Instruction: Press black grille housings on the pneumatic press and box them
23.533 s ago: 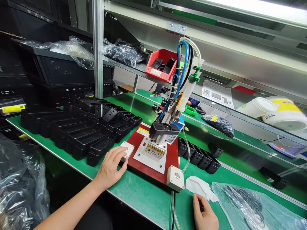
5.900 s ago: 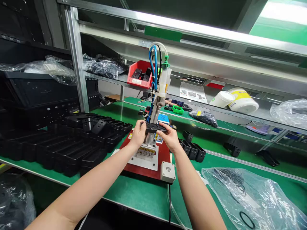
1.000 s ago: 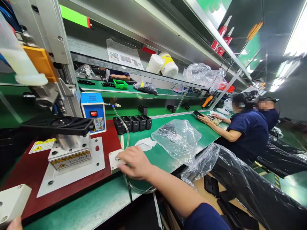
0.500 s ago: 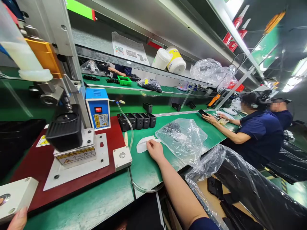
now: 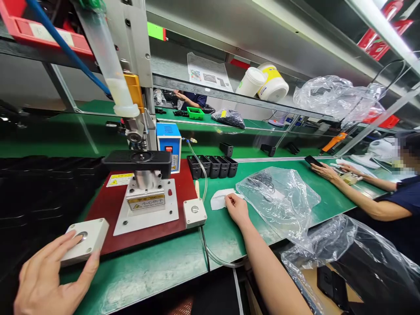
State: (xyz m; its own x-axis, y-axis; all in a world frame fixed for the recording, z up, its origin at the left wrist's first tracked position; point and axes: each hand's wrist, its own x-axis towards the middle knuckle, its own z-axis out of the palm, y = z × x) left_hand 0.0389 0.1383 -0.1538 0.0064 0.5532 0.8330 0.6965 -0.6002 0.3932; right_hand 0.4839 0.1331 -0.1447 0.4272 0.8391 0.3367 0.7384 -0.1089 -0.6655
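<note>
My left hand (image 5: 49, 275) lies spread over the left white button box (image 5: 85, 238), fingers near its metal button. My right hand (image 5: 236, 208) rests on the green mat with fingers curled at the edge of a white paper scrap (image 5: 218, 199); what they pinch is unclear. Between the hands stands a dispensing machine on a red base (image 5: 106, 205). A black ribbed plastic part (image 5: 138, 160) sits on its metal fixture under the syringe nozzle (image 5: 130, 131). A second white button box (image 5: 194, 212) sits at the base's right corner.
Black housings stand in a row (image 5: 213, 165) behind the machine and in dark trays (image 5: 39, 183) at left. A clear bag of black rings (image 5: 275, 197) lies right of my hand. Another person (image 5: 377, 197) sits at the right. White tubs (image 5: 265, 85) and bags fill the shelf.
The black part on the fixture has turned from end-on back to broadside. My left hand now covers the left button box. My right hand stays by the paper scrap. The view swung left.
</note>
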